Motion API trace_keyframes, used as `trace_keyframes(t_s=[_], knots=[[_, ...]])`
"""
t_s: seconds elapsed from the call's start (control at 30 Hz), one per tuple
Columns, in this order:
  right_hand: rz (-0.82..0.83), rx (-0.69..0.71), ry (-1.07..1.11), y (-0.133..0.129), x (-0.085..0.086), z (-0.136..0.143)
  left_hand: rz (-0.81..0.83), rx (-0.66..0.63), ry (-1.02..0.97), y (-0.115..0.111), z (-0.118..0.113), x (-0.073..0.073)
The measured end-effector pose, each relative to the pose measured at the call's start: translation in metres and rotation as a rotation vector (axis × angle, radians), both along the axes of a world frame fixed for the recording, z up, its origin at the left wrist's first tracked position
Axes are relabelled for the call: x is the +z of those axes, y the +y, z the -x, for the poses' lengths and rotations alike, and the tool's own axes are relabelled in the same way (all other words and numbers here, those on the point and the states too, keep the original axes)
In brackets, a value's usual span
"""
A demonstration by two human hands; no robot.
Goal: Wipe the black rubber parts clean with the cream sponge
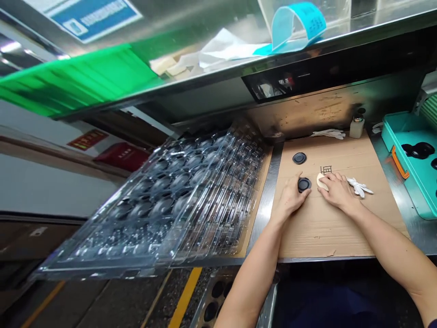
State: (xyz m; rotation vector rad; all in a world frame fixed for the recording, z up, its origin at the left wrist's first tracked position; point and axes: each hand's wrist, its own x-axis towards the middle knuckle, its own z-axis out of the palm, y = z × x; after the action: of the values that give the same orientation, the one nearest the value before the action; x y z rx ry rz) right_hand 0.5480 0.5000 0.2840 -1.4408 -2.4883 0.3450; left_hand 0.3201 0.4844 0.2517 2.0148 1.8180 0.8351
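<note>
My left hand grips a round black part by its edge, close to the cardboard sheet. In my right hand is a cream-coloured pad, held between thumb and fingers just right of the black part. A small gap separates the pad from the part. A second round black part lies on the cardboard beyond my left hand. White gloves or finger covers lie beside my right hand.
Stacked clear plastic trays with round black parts stand at left. A teal bin with black parts is at right. A small bottle and a white glove lie at the back. Above runs a shelf with a green bin.
</note>
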Motion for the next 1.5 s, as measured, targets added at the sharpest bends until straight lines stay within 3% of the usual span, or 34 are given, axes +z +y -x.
trace_keyframes(t_s=[0.13, 0.23, 0.33, 0.43, 0.6, 0.77, 1.03, 1.23, 1.3, 1.4, 1.43, 1.5], knots=[[-0.014, -0.002, 0.015, 0.001, -0.007, 0.000, -0.084, 0.129, -0.040, 0.054, 0.017, 0.013], [-0.011, -0.011, 0.021, 0.001, -0.009, 0.000, -0.001, 0.119, 0.006, 0.097, 0.024, 0.024], [-0.004, -0.006, 0.009, 0.001, -0.009, 0.000, 0.091, 0.084, 0.003, 0.120, 0.027, 0.025], [0.000, 0.004, 0.000, 0.001, -0.007, 0.000, 0.116, 0.058, -0.025, 0.128, 0.030, 0.019], [0.011, 0.006, -0.008, 0.000, -0.006, -0.001, 0.128, 0.114, -0.030, 0.133, 0.026, 0.007], [0.011, 0.008, 0.010, 0.000, -0.007, 0.000, 0.041, 0.167, -0.099, 0.129, 0.010, 0.008], [0.000, 0.003, 0.045, 0.001, -0.010, -0.001, 0.057, 0.123, -0.237, 0.126, 0.005, 0.006], [-0.004, 0.008, 0.072, 0.003, -0.014, -0.002, -0.023, 0.218, -0.368, 0.099, 0.021, -0.014], [-0.005, 0.009, 0.067, 0.004, -0.013, -0.002, -0.058, 0.283, -0.372, 0.086, 0.027, -0.015], [-0.008, -0.007, 0.038, 0.001, -0.009, 0.000, -0.190, 0.331, -0.274, 0.076, 0.012, 0.006], [-0.003, -0.005, 0.026, -0.001, -0.007, 0.001, -0.240, 0.285, -0.228, 0.076, -0.004, 0.020], [0.021, 0.022, 0.005, -0.004, -0.005, 0.003, -0.325, 0.078, -0.153, 0.080, -0.057, 0.057]])
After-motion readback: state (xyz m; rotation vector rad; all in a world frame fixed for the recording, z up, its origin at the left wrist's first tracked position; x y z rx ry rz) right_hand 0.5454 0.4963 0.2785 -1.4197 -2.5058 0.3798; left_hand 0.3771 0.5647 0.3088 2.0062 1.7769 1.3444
